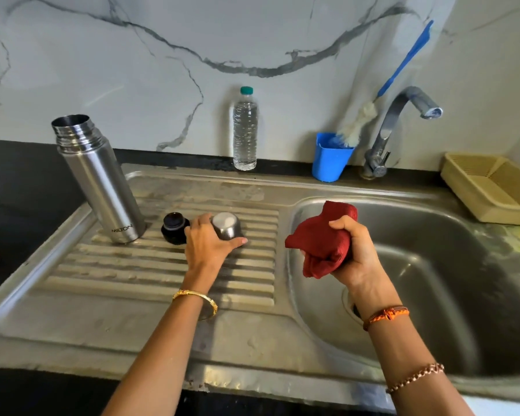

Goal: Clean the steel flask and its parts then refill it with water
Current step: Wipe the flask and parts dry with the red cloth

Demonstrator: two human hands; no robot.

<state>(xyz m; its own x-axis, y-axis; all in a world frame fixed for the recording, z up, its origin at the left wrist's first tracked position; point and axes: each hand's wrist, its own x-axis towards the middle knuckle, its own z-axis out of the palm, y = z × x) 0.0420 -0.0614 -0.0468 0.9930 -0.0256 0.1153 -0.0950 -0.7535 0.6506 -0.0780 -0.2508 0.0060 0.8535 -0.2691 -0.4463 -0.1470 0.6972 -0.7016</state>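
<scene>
The steel flask (98, 181) stands open and upright at the left end of the ribbed draining board (132, 265). Its black stopper (174, 228) lies just right of it. Beside the stopper sits the steel cup lid (226, 226), upside down, and my left hand (207, 244) grips it with fingers and thumb curled round its side. My right hand (351, 250) holds a bunched red cloth (321, 238) above the left edge of the sink basin (433, 265).
A sealed plastic water bottle (245, 130) stands against the marble wall. A blue cup (330, 156) holds a blue-handled bottle brush (357, 124) next to the tap (403, 121). A beige plastic tray (493, 187) sits at the far right on the counter.
</scene>
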